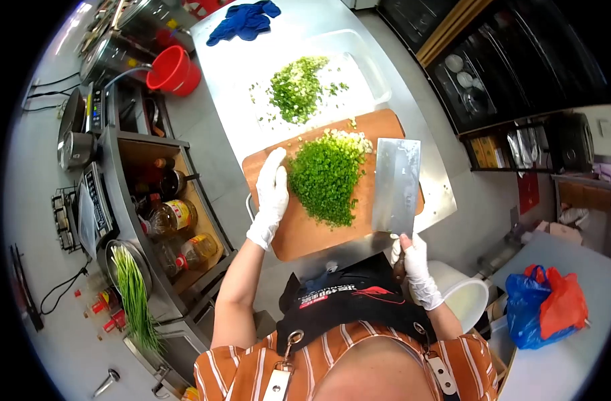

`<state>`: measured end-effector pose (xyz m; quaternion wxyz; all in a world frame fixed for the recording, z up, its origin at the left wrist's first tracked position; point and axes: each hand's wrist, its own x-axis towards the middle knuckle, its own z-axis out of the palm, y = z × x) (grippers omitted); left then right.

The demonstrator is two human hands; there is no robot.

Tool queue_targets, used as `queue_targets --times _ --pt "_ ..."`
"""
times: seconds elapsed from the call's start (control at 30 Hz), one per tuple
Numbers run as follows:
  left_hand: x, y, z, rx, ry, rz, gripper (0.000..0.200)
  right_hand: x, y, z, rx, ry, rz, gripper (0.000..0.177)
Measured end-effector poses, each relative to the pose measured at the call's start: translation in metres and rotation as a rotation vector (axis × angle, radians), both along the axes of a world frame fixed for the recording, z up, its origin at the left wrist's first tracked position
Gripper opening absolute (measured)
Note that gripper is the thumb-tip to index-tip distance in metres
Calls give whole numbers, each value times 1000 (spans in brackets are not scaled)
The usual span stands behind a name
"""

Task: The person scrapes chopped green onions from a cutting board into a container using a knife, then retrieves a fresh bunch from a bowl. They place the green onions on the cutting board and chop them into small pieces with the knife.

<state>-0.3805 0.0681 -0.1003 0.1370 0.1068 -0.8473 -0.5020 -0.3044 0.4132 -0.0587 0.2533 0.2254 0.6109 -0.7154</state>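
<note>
A heap of chopped green onions (325, 177) covers the middle of the brown cutting board (295, 240), with paler bits at its far end. My left hand (272, 194), in a white glove, lies along the board's left side next to the heap, its fingers stretched out. In my white-gloved right hand (418, 267) is the handle of a cleaver (395, 187). Its broad blade lies over the right part of the board, to the right of the heap. Beyond the board, a clear plastic tub (375, 70) has more chopped green onions in it.
A blue cloth (244, 21) lies on the far end of the metal table (429, 177). At left are a red bucket (175, 70), oil bottles (175, 217) and whole green onions (135, 294) in a pan. A white bucket (469, 301) and plastic bags (543, 304) are at right.
</note>
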Motion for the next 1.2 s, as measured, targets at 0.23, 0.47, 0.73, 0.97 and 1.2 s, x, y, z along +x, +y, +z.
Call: queue_targets --times 0.23,0.47,0.73,0.97,1.2 --pt "11 13 -8 82 -4 -39 38 74 -28 -43 -68 29 -117 24" --pt "19 38 -19 -14 3 -106 51 87 -89 -52 -131 44 -238 21" --pt "28 62 -17 -181 89 -166 72 77 -149 -55 -186 55 -252 23" --pt "30 74 -19 -178 106 -96 77 73 -152 -62 -221 12 -166 22" --pt "28 82 -16 -125 126 -11 76 62 -140 -57 -284 -69 -65 20"
